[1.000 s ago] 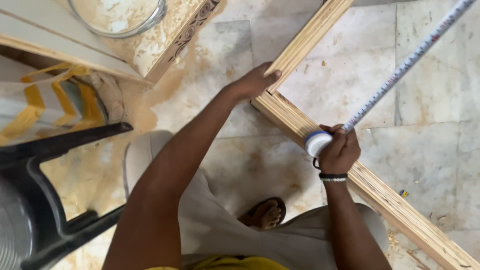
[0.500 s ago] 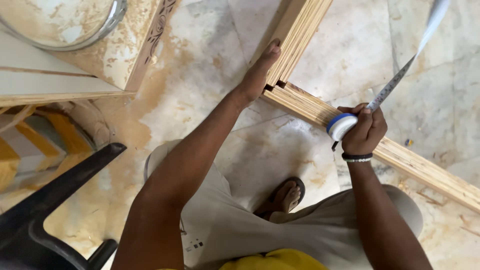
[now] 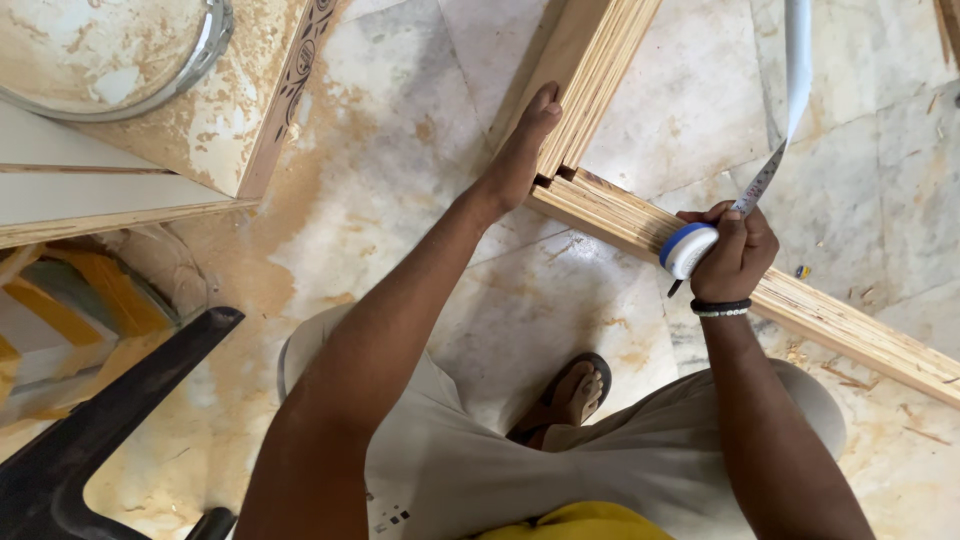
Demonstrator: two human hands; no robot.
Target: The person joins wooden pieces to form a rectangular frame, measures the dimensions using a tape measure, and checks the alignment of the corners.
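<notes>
His left hand (image 3: 520, 150) lies flat, pinning the wooden frame's corner (image 3: 575, 185) just beside it, while his right hand (image 3: 735, 255) grips the tape measure (image 3: 688, 248), blade drawn upward—measuring, I'd judge.

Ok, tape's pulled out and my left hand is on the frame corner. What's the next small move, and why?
Probably lower the tape blade flat against the wooden frame. The right hand grips the tape measure case at the lower rail, but the blade arcs up clear of the wood, while the left hand braces the corner joint.
</notes>
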